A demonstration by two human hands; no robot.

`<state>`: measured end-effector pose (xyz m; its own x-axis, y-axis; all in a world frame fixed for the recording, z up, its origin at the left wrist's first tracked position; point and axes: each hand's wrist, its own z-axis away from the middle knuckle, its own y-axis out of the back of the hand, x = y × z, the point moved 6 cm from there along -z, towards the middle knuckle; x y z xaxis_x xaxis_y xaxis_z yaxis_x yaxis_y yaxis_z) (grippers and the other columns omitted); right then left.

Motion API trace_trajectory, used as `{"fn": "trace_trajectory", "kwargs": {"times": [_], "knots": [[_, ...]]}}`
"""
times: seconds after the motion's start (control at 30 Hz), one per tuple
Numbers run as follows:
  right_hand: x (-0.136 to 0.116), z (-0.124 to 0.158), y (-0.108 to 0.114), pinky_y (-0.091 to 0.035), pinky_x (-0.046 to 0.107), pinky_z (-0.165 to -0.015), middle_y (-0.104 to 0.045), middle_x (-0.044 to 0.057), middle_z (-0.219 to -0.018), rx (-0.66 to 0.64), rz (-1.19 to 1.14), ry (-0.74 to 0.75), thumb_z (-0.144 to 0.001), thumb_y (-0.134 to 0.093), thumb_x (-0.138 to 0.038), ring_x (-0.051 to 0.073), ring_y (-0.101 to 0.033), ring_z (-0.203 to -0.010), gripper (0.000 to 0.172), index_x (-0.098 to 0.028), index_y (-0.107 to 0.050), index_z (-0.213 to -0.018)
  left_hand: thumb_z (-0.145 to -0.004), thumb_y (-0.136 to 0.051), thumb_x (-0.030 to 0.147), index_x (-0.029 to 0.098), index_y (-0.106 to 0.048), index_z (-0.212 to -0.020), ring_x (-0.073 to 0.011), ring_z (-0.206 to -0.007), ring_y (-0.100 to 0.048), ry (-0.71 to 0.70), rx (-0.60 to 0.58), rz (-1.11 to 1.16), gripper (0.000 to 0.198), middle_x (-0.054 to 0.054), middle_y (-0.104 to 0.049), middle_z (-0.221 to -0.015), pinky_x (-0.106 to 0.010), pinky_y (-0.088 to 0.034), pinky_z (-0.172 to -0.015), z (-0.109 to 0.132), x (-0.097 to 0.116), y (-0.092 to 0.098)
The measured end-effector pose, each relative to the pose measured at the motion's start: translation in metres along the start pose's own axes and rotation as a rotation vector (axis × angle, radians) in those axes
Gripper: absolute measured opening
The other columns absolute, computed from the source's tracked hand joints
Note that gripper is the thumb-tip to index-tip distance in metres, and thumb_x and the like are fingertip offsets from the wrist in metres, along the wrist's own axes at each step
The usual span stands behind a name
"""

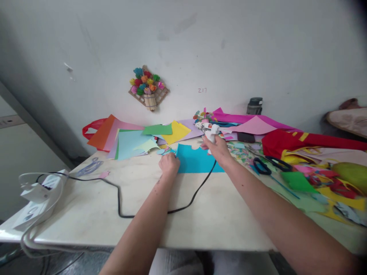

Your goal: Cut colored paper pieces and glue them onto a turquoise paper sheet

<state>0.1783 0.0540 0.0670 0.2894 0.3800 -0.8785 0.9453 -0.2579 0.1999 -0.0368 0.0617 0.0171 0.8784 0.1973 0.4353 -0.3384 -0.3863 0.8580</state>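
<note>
My right hand point(218, 148) is closed around a white glue gun point(210, 131), held above the far edge of a blue paper sheet point(196, 160) lying on the table. Its black cord point(160, 198) runs from the gun across the table to the left. My left hand point(169, 163) is curled shut at the blue sheet's left edge, pinching a small blue paper piece point(168, 151); what exactly sits in the fingers is hard to see.
Coloured paper sheets point(134, 139) are spread along the back. Black-handled scissors point(268, 165), paper scraps and red cloth point(289, 141) crowd the right side. A white power strip point(40, 191) and purple scissors point(90, 167) lie left. A paper flower bouquet point(146, 87) hangs on the wall. A dark jar point(254, 105) stands at the back.
</note>
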Motion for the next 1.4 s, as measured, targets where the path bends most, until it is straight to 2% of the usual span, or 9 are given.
{"fn": "trace_trajectory", "kwargs": {"times": [0.07,0.13,0.27,0.37,0.5,0.67,0.93,1.2,1.4], "knots": [[0.000,0.003,-0.018,-0.040,0.021,-0.040,-0.065,0.002,-0.066,-0.118,-0.226,-0.138,-0.072,-0.054,-0.048,0.012,-0.057,-0.048,0.035,-0.019,-0.054,-0.091,-0.072,-0.053,0.024,0.021,-0.067,-0.080,-0.0319,-0.098,-0.055,0.002,0.009,-0.005,0.017,-0.014,-0.065,-0.093,-0.041,-0.040,-0.079,0.001,0.000,0.002],[-0.001,0.001,-0.030,-0.035,0.018,-0.035,-0.060,-0.001,-0.056,-0.153,-0.335,-0.208,-0.069,-0.060,-0.045,0.008,-0.050,-0.038,0.032,-0.018,-0.054,-0.084,-0.072,-0.052,0.023,0.020,-0.067,-0.077,-0.0324,-0.097,-0.056,0.010,0.023,0.001,0.016,-0.015,-0.065,-0.093,-0.041,-0.040,-0.078,0.002,-0.001,0.003],[0.007,-0.011,-0.055,-0.032,0.018,-0.030,-0.052,-0.004,-0.042,-0.243,-0.382,-0.337,-0.063,-0.068,-0.037,0.008,-0.045,-0.031,0.027,-0.016,-0.051,-0.069,-0.071,-0.055,0.024,0.019,-0.067,-0.071,-0.0341,-0.097,-0.056,0.017,0.033,0.031,0.013,-0.017,-0.065,-0.089,-0.043,-0.039,-0.078,0.002,-0.003,0.005],[0.019,-0.017,-0.073,-0.034,0.019,-0.030,-0.053,-0.004,-0.040,-0.302,-0.421,-0.374,-0.065,-0.067,-0.032,0.009,-0.045,-0.030,0.024,-0.015,-0.052,-0.071,-0.069,-0.057,0.024,0.019,-0.067,-0.069,-0.0338,-0.094,-0.057,0.021,0.026,0.038,0.012,-0.017,-0.066,-0.087,-0.042,-0.040,-0.078,0.001,-0.005,0.006],[0.046,-0.011,-0.088,-0.034,0.018,-0.030,-0.059,-0.001,-0.049,-0.297,-0.462,-0.442,-0.067,-0.066,-0.030,0.010,-0.049,-0.033,0.023,-0.015,-0.053,-0.078,-0.066,-0.058,0.025,0.021,-0.068,-0.074,-0.0311,-0.090,-0.059,0.065,-0.023,-0.004,0.013,-0.014,-0.067,-0.087,-0.039,-0.041,-0.075,0.002,-0.008,0.009],[0.062,-0.002,-0.090,-0.034,0.020,-0.030,-0.060,-0.001,-0.051,-0.290,-0.408,-0.443,-0.069,-0.065,-0.029,0.009,-0.047,-0.032,0.020,-0.014,-0.054,-0.078,-0.066,-0.056,0.026,0.027,-0.067,-0.080,-0.0265,-0.092,-0.059,0.120,-0.087,-0.106,0.017,-0.008,-0.067,-0.091,-0.035,-0.043,-0.076,0.001,-0.009,0.008],[0.057,0.000,-0.090,-0.033,0.020,-0.031,-0.059,-0.001,-0.050,-0.333,-0.342,-0.393,-0.074,-0.061,-0.028,0.008,-0.046,-0.032,0.016,-0.014,-0.054,-0.075,-0.069,-0.054,0.030,0.029,-0.067,-0.079,-0.0250,-0.092,-0.060,0.127,-0.077,-0.093,0.017,-0.005,-0.067,-0.092,-0.034,-0.044,-0.074,-0.007,-0.011,0.000],[0.062,-0.007,-0.076,-0.033,0.019,-0.030,-0.061,0.001,-0.054,-0.329,-0.179,-0.452,-0.076,-0.059,-0.037,0.008,-0.047,-0.032,0.024,-0.013,-0.055,-0.076,-0.067,-0.056,0.029,0.030,-0.067,-0.077,-0.0244,-0.092,-0.060,0.156,-0.122,-0.068,0.015,-0.004,-0.067,-0.093,-0.034,-0.044,-0.074,-0.011,-0.016,-0.001],[0.065,-0.007,-0.079,-0.033,0.020,-0.032,-0.060,0.002,-0.052,-0.388,-0.114,-0.492,-0.074,-0.061,-0.042,0.010,-0.049,-0.034,0.030,-0.013,-0.054,-0.078,-0.066,-0.057,0.030,0.030,-0.068,-0.076,-0.0232,-0.090,-0.060,0.163,-0.136,-0.056,0.015,-0.003,-0.068,-0.092,-0.032,-0.044,-0.073,-0.012,-0.018,-0.004]]}}
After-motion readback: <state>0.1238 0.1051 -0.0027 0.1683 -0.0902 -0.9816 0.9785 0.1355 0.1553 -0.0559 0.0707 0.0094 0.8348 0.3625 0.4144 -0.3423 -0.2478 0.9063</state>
